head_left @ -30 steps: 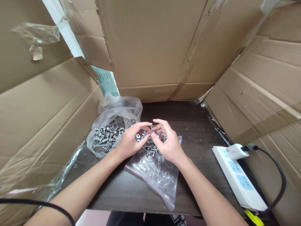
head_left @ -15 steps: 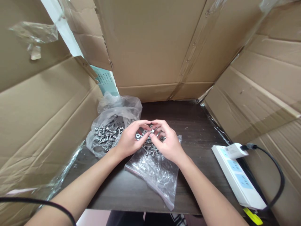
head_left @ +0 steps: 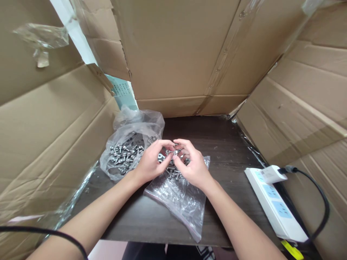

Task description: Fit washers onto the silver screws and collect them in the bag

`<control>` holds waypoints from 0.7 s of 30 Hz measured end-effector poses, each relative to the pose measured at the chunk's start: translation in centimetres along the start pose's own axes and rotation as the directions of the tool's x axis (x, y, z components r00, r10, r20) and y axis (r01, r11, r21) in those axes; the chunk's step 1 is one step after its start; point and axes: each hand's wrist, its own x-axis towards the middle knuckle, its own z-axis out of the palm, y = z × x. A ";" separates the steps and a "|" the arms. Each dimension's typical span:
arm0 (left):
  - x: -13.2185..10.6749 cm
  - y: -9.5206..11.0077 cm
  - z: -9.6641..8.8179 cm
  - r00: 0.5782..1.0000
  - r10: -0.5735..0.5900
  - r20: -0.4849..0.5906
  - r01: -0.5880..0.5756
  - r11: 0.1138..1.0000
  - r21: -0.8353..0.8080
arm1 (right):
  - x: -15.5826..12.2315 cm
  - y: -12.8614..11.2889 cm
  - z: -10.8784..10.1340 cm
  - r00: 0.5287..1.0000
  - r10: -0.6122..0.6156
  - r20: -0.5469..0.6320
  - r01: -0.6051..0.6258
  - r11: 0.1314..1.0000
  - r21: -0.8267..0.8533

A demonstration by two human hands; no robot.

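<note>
My left hand point(head_left: 150, 163) and my right hand point(head_left: 192, 165) meet fingertip to fingertip above a dark table point(head_left: 227, 144). Both pinch a small silver bolt point(head_left: 173, 152) between thumbs and forefingers. Under the hands lies a flat clear plastic bag point(head_left: 181, 198) with a pile of loose bolts and washers point(head_left: 173, 174) on its far end. To the left, an open crumpled plastic bag point(head_left: 135, 126) holds several more silver bolts point(head_left: 123, 156).
Brown cardboard walls point(head_left: 187, 54) enclose the table at the back and on both sides. A white power strip point(head_left: 276, 206) with a plugged adapter and black cable point(head_left: 322, 202) lies at the right. Another black cable point(head_left: 54, 236) crosses the lower left corner.
The fingers have shifted slightly around the small bolt. Both hands remain in the same place over the pile.
</note>
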 end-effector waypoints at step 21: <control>0.1 0.0 -0.2 1.000 0.013 -0.005 -0.013 0.999 0.030 | 0.2 -0.1 -0.8 1.000 0.009 0.023 -0.008 0.998 -0.058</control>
